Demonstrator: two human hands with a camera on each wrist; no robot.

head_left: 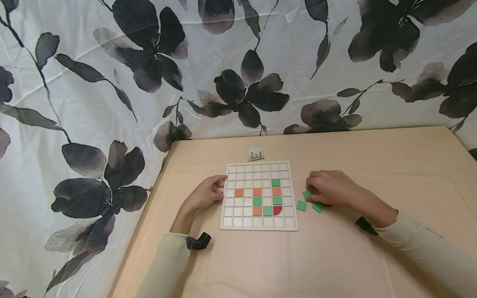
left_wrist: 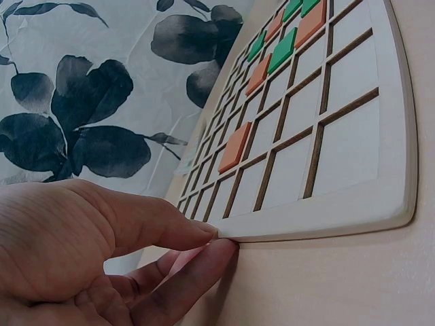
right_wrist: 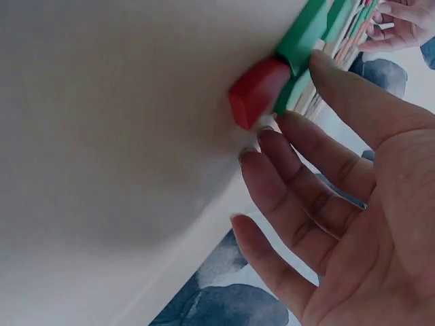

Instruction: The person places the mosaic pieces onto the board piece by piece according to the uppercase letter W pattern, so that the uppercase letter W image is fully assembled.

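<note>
A white board [head_left: 233, 223] with a square grid lies on the table, with orange tiles [head_left: 239, 192], green tiles [head_left: 275, 182] and one red round-cornered tile [head_left: 277, 210] in its cells. My left hand [head_left: 206, 193] holds the board's left edge, thumb and index finger [left_wrist: 197, 272] meeting at the rim. To the right of the board, my right hand [head_left: 333, 188] has its thumb and index finger on either side of a green tile [right_wrist: 293, 89]. Other loose green tiles [head_left: 301, 205] lie beside it, and a red piece [right_wrist: 258, 92] touches them, mostly hidden by the hand in the head view.
A small card [head_left: 256, 154] with a printed grid lies behind the board. The light wooden table [head_left: 238, 265] meets a floral cloth [head_left: 208, 54] at the back and left. Black wrist bands [head_left: 198, 241] sit on both wrists over beige sleeves.
</note>
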